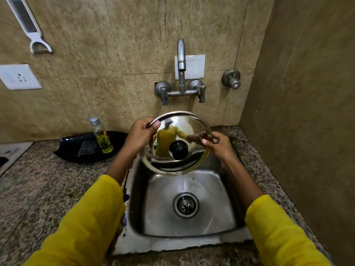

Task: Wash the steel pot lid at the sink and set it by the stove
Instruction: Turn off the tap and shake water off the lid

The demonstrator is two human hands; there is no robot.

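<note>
The steel pot lid (175, 143) is held up over the sink (192, 217), tilted on edge so its shiny side with the black knob (179, 149) faces the person, its lower rim hanging above the basin. A thin thread of water runs off that lower rim toward the drain (186, 205). The left hand (141, 136) is clamped on the lid's upper-left rim, thumb pressed on the near face. The right hand (217, 143) pinches the right rim, fingers curled around the edge. Both hands sit level with each other, the lid spanning between them directly below the tap (181, 54); no stream from the spout can be made out.

On the desk (48, 179) to the left lie a black tray (73, 148) and a bottle (101, 136) of yellow liquid. A white edge, probably the stove (11, 152), shows at the far left. So the lid's place lies on the left hand's side, well apart from the sink, and the carry would go leftward across the desk.
</note>
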